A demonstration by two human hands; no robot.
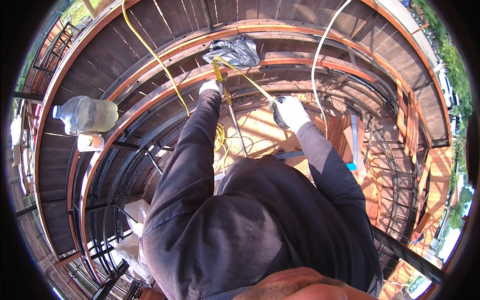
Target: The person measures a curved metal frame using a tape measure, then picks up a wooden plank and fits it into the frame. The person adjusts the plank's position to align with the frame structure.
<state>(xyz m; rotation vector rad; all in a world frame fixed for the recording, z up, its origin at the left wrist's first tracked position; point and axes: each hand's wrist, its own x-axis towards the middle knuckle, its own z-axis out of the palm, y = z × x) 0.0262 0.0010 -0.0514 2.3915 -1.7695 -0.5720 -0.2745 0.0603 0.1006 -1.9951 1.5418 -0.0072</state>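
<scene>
My right hand, in a white glove, is closed round the dark case of a tape measure. From the case its yellow blade runs up and left, then bends down sharply beside my left hand. That hand, also gloved in white, is closed at the blade by the curved bench edge; its fingertips are mostly hidden. A thin metal bar stretches from below the blade toward my body. Just beyond my left hand, a crumpled grey plastic bag lies on the curved boards.
Curved wooden tiers with metal framing surround me. A large clear jug and a white cup stand at left. A yellow cord and a white hose cross the tiers. Cut planks lie at right.
</scene>
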